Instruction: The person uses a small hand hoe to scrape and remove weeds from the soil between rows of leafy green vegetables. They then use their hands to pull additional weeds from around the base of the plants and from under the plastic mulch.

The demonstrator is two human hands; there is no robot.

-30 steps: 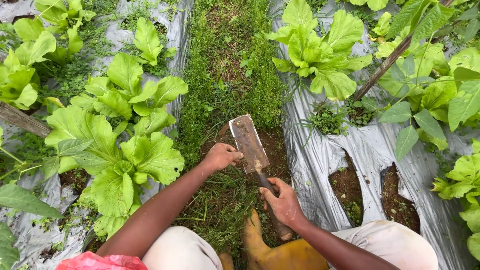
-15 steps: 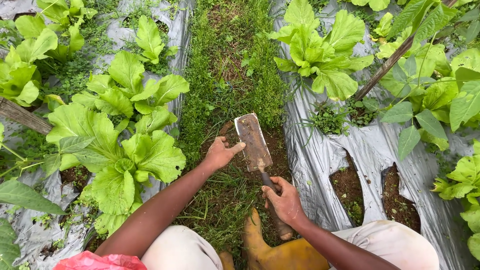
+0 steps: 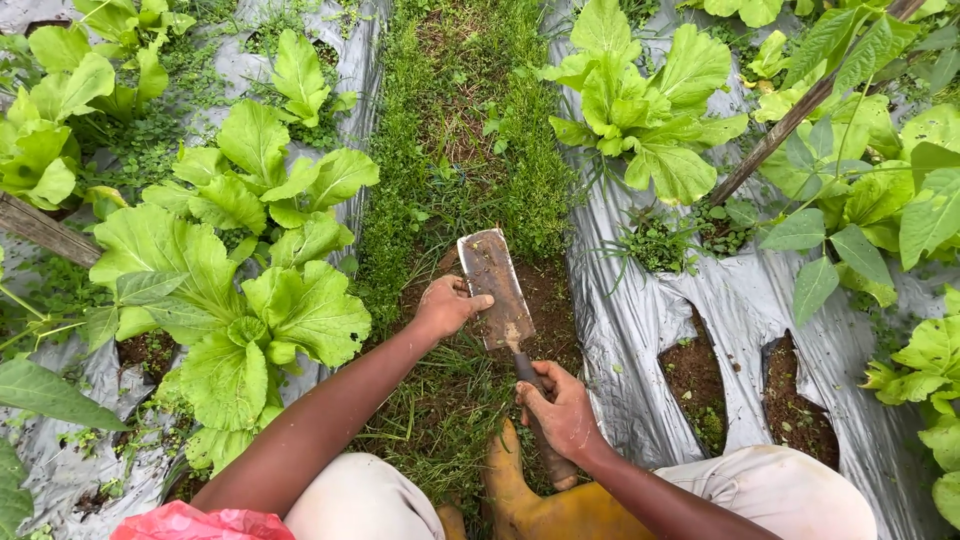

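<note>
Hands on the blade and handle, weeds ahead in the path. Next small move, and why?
Probably lift the left hand off the blade before any stroke. Its thumb lies against the blade's left edge, while the right hand grips the handle. The blade tip points at uncut weeds up the path, with scraped soil beside it, so the fingers look exposed.

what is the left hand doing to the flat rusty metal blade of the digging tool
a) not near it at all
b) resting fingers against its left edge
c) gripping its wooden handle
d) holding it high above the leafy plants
b: the left hand has its fingers at the left edge of the flat, soil-caked rusty metal blade, while the right hand grips the tool's wooden handle low over the weedy soil path.
</note>
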